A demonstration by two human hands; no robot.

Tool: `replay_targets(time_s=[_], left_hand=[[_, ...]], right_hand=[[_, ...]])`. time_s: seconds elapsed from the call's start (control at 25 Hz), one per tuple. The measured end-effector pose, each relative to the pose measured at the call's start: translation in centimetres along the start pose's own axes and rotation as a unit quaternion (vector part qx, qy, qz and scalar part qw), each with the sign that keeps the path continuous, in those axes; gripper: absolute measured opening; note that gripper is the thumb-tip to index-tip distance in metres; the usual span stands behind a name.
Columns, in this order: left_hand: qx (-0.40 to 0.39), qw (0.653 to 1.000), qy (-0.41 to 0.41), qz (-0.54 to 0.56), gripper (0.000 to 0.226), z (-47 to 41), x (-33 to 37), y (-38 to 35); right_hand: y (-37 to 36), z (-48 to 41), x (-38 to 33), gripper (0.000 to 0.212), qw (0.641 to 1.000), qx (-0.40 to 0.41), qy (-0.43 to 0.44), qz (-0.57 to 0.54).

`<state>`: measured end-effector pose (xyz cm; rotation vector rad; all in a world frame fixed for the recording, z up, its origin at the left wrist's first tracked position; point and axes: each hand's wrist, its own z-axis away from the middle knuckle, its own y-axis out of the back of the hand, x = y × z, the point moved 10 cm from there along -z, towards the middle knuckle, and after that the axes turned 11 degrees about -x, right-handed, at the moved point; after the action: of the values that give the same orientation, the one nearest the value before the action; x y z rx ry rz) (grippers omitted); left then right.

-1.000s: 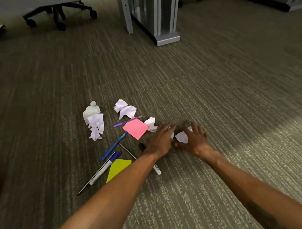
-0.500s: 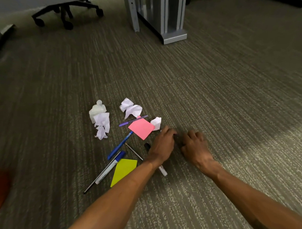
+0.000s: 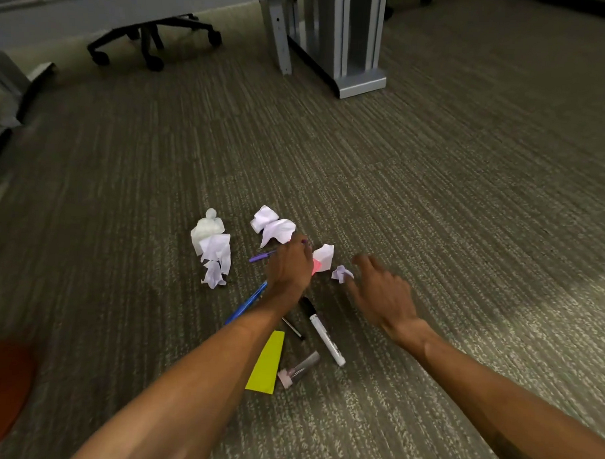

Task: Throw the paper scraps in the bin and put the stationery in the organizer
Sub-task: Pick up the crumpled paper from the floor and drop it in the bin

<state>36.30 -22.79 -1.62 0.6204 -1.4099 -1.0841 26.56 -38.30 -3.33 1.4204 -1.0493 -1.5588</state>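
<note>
Several crumpled white paper scraps lie on the carpet: a tall clump (image 3: 212,246), one further back (image 3: 273,225), one (image 3: 324,254) by the pink sticky note (image 3: 316,268), and a small one (image 3: 341,274). My left hand (image 3: 289,268) rests bent over the pink note and the purple pen (image 3: 261,257); its grip is hidden. My right hand (image 3: 381,294) hovers open, fingers spread, just right of the small scrap. Nearer me lie a blue pen (image 3: 247,303), a thin black pen (image 3: 292,328), a white marker (image 3: 324,336), a yellow note (image 3: 267,363) and a small pink-grey item (image 3: 298,370).
A grey desk leg (image 3: 352,45) and an office chair base (image 3: 149,47) stand at the back. An orange-red object (image 3: 0,383) shows at the bottom left edge. Neither a bin nor an organizer is in view. Carpet stretches to the right.
My left hand has slid forward and left onto the pink note and purple pen. My right hand has opened, and a small scrap now lies uncovered by its fingertips.
</note>
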Motion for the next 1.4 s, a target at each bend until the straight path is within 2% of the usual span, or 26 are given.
replay_targets(time_s=[0.16, 0.36, 0.6, 0.72, 0.8, 0.88, 0.92, 1.04, 1.12, 1.28, 1.4], left_hand=[[-0.086, 0.996, 0.008, -0.022, 0.043, -1.9, 1.5, -3.0], [-0.125, 0.989, 0.034, -0.072, 0.043, -2.1, 2.0, -5.7], [-0.146, 0.980, -0.015, -0.136, 0.040, -0.3, 2.8, -6.7], [-0.151, 0.982, -0.067, -0.088, 0.039, 1.5, 3.5, -5.9], [-0.128, 0.988, -0.075, -0.048, 0.030, 2.5, 3.1, -4.3], [-0.087, 0.994, -0.058, -0.004, 0.029, 3.5, 1.9, -2.0], [-0.083, 0.996, -0.035, 0.029, 0.031, 3.9, 0.9, -1.2], [-0.083, 0.990, 0.019, 0.112, 0.032, 5.6, -2.7, 1.2], [-0.086, 0.982, 0.047, 0.163, 0.032, 6.9, -4.9, 2.8], [-0.105, 0.987, 0.071, 0.104, 0.027, 9.8, -8.8, 6.7], [-0.136, 0.977, 0.079, 0.144, 0.027, 12.0, -11.1, 9.5]], right_hand=[[-1.9, -1.6, -1.3, 0.048, 0.996, -0.090, 0.003, -0.025], [-3.0, -1.5, -1.7, 0.034, 0.996, -0.080, 0.019, -0.020], [-4.9, -0.6, -1.5, 0.026, 0.993, -0.116, 0.024, -0.025], [-3.8, 0.7, -0.8, 0.009, 0.990, -0.078, -0.028, -0.118], [-2.8, 1.5, -0.6, 0.019, 0.985, -0.039, -0.059, -0.156], [-2.2, 2.3, -1.5, 0.011, 0.983, -0.036, -0.065, -0.170], [-1.9, 2.6, -2.3, 0.005, 0.983, -0.041, -0.055, -0.168], [-1.0, 4.1, -5.9, 0.018, 0.990, -0.045, -0.003, -0.137], [-0.2, 5.0, -7.8, 0.019, 0.992, -0.039, 0.010, -0.120], [1.4, 6.2, -12.3, 0.010, 0.996, -0.045, 0.029, -0.068], [3.9, 6.6, -15.7, 0.019, 0.997, -0.067, 0.033, -0.017]])
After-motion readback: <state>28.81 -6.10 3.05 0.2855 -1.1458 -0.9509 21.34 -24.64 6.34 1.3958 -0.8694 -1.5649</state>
